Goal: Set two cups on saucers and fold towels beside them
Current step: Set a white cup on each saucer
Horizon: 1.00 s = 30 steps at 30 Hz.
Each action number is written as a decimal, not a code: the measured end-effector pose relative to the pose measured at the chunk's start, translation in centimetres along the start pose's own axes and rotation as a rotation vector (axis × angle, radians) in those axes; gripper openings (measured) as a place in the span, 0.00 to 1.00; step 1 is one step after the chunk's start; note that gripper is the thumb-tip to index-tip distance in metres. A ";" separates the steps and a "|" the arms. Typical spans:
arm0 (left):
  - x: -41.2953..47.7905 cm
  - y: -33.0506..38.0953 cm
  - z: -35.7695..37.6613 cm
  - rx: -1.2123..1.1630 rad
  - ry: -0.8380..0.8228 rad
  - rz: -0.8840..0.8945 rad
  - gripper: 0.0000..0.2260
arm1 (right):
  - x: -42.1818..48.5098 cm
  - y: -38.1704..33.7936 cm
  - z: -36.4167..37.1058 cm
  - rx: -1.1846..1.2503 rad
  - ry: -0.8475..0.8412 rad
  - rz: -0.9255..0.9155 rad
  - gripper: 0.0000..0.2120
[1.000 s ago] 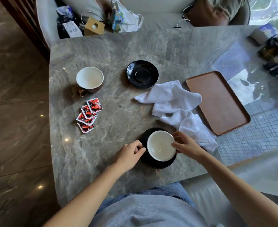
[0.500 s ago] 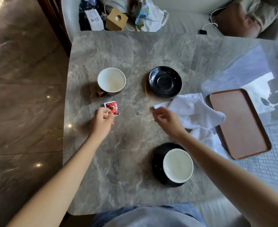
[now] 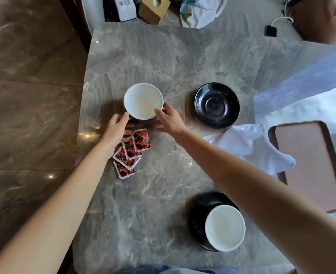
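**A:** Both hands are up at the far cup (image 3: 143, 100). It sits straight on the marble table (image 3: 163, 56), left of the empty black saucer (image 3: 217, 105) and apart from it.

**B:** And the grip? Start with the left hand (image 3: 116, 129).

**A:** Fingers stretched out and spread, with one fingertip (image 3: 126, 115) right against the cup's near-left wall. Nothing is curled round it and nothing is held. The red packets (image 3: 131, 153) lie fanned out just beside that hand.

**B:** And the right hand (image 3: 170, 120)?

**A:** Same story on the other side! Fingers long and relaxed, a fingertip (image 3: 157, 111) touching the near-right rim, thumb held wide below. So the cup is bracketed between two loose hands, touched on both sides and clasped by neither. Whether it's lifted off the table at all, I can't tell.

**B:** The other setting?

**A:** The near cup (image 3: 225, 227) stands on the near saucer (image 3: 197, 220), off-centre toward its right edge and partly under the right forearm. The white towels (image 3: 248, 147) lie rumpled and unfolded between the empty saucer and the brown tray (image 3: 311, 165), one end draped over the tray's rim.
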<state>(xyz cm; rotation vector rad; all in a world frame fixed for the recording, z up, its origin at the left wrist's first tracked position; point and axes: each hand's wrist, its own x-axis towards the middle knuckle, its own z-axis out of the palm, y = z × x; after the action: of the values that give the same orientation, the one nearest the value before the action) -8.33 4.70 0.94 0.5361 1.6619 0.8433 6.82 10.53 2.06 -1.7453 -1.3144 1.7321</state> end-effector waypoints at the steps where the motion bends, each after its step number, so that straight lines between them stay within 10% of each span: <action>1: 0.1 -0.1 0.2 -0.021 0.010 0.006 0.06 | 0.2 0.1 -0.1 0.002 0.001 -0.009 0.18; 30: 2.0 5.5 16.5 0.612 -0.160 0.374 0.12 | -2.3 5.0 -16.2 0.455 0.313 -0.014 0.09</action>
<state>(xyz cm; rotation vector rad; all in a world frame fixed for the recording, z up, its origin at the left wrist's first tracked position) 6.61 13.75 2.21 1.3332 1.6846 0.5163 23.85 11.87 2.51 -1.6436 -0.7303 1.5199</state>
